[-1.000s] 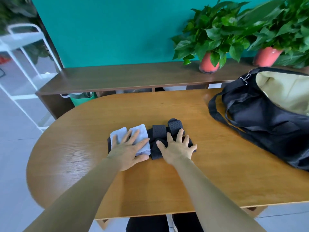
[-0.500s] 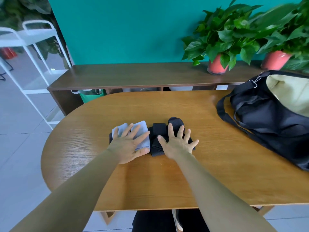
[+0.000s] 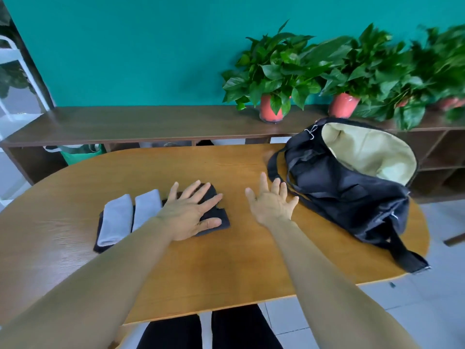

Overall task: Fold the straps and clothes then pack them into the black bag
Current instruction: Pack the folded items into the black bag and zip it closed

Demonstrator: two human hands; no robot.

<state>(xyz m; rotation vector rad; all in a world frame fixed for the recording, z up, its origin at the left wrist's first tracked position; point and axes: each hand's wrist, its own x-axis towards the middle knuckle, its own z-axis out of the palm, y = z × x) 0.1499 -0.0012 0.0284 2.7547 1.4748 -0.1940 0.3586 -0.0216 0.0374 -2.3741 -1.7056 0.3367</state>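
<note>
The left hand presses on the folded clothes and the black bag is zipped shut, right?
No. The left hand does press on the folded clothes, but the black bag is open, not zipped shut; the head view shows its pale lining.

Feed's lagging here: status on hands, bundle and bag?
Left hand open, flat on folded black-and-grey cloth bundle. Right hand open, empty, beside black fabric bag. Bag mouth open; path unobstructed.

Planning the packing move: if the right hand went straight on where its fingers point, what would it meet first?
Probably the black bag's strap loop, just beyond the right hand; depth unclear.
</note>
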